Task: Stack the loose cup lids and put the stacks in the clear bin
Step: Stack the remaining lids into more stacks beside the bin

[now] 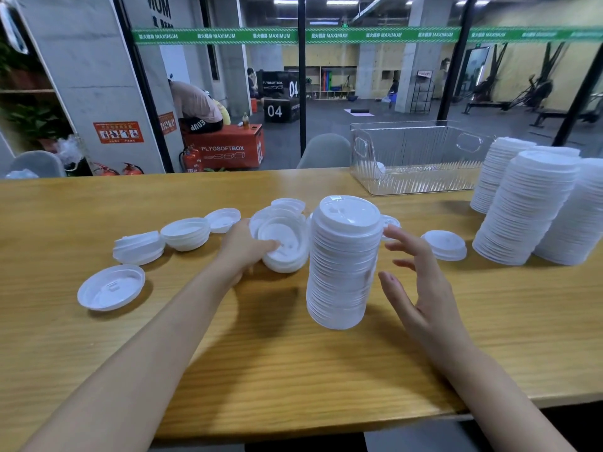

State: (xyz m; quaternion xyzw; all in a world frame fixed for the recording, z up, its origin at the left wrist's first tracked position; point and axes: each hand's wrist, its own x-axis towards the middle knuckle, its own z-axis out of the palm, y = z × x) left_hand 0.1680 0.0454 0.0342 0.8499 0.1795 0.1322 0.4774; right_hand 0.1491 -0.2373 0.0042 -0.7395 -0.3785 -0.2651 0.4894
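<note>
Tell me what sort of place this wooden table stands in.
Most likely a gym, or a room looking into one. Beyond the light wooden table stand an orange-red padded box printed PLYOSOFTBOX, a black padded box numbered 04, and black exercise machines at far right.

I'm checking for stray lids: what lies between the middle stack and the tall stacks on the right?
Head view: the right hand, one loose lid, and a half-hidden lid beside the middle stack.
</note>
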